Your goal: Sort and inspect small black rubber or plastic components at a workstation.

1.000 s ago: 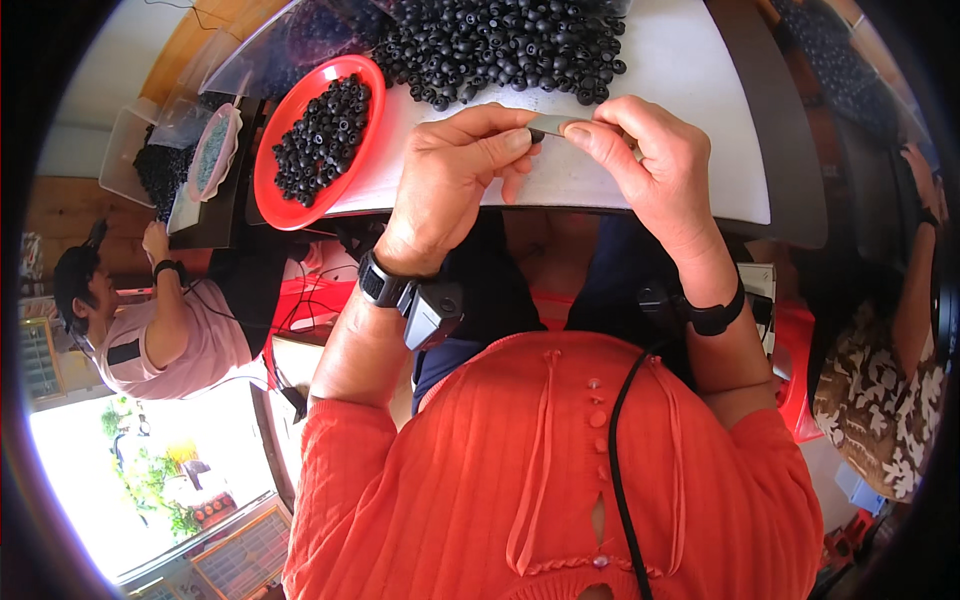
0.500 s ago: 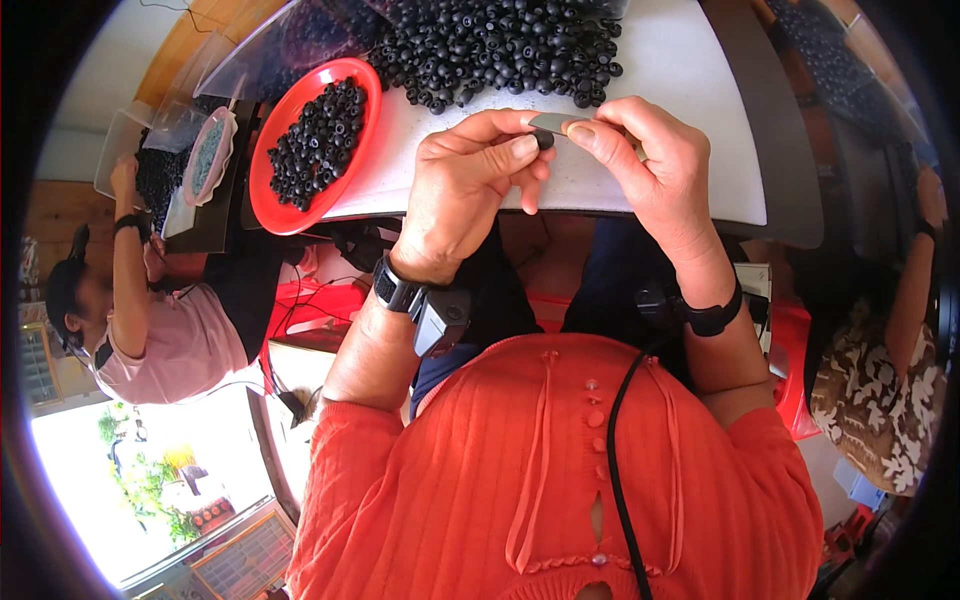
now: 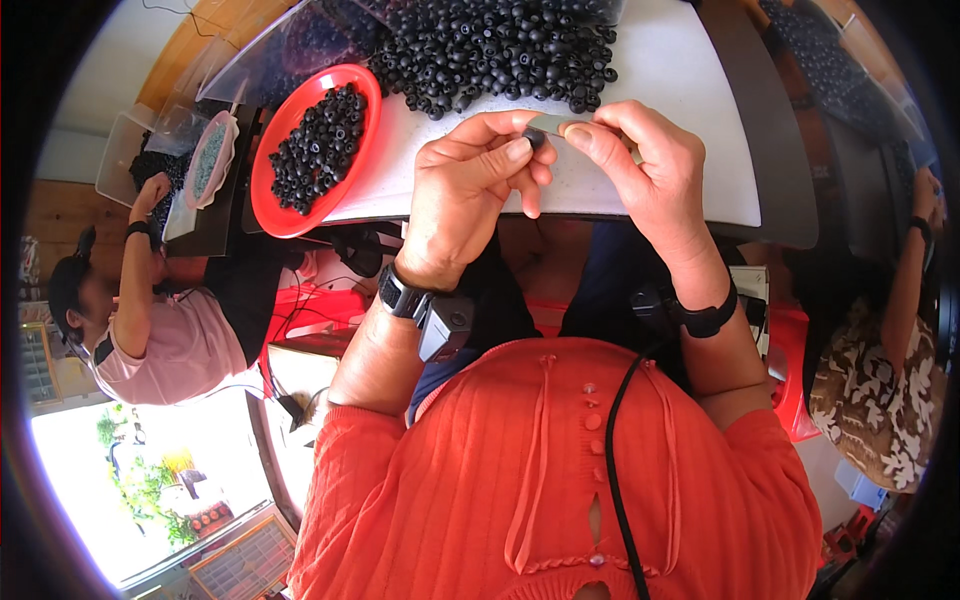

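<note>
Over the near edge of the white tabletop (image 3: 690,70), my left hand (image 3: 455,190) pinches a small round black hollow part (image 3: 535,138) between thumb and fingers. My right hand (image 3: 655,165) grips a thin flat grey metal blade (image 3: 548,122), whose far end lies across the top of the black part, by my left index finger. The two hands nearly meet. A big pile of similar black parts (image 3: 490,55) spreads beyond them. To the left, a red oval plate (image 3: 264,190) holds more of these parts.
At the far left a co-worker in a pink shirt (image 3: 185,335) reaches toward black parts beside a pink-rimmed plate (image 3: 196,190). Another person in patterned clothes (image 3: 870,400) sits at the right. A clear plastic sheet (image 3: 255,65) stands behind the red plate. A black cable (image 3: 617,480) hangs over my front.
Both hands stay together with the blade at the black part, which has shifted slightly left. The left co-worker's hand has come lower, toward the black parts there.
</note>
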`<state>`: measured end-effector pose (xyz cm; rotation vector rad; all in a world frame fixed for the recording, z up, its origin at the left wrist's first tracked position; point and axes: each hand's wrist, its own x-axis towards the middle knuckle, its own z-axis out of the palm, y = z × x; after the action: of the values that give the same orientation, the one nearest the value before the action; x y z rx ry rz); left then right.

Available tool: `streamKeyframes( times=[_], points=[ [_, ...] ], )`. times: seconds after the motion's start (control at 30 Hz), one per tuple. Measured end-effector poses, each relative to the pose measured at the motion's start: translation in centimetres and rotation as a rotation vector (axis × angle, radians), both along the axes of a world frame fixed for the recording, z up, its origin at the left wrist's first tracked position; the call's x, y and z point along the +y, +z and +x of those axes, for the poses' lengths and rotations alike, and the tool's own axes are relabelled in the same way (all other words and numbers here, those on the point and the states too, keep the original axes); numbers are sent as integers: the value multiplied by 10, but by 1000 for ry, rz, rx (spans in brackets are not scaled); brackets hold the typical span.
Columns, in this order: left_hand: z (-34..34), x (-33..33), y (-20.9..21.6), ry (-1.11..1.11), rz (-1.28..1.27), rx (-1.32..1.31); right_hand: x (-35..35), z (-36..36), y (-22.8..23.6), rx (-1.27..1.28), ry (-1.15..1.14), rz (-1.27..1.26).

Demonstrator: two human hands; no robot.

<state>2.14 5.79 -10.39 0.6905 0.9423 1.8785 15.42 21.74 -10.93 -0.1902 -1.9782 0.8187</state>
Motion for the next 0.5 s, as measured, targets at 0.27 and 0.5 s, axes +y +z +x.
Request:
streamKeyframes(
  times=[0.27,0.5],
  points=[
    [3,1,-5,80,9,42,0,2,1,-64,23,-76],
    [3,2,-6,89,-1,65,0,2,4,-121,29,-83]
  ],
)
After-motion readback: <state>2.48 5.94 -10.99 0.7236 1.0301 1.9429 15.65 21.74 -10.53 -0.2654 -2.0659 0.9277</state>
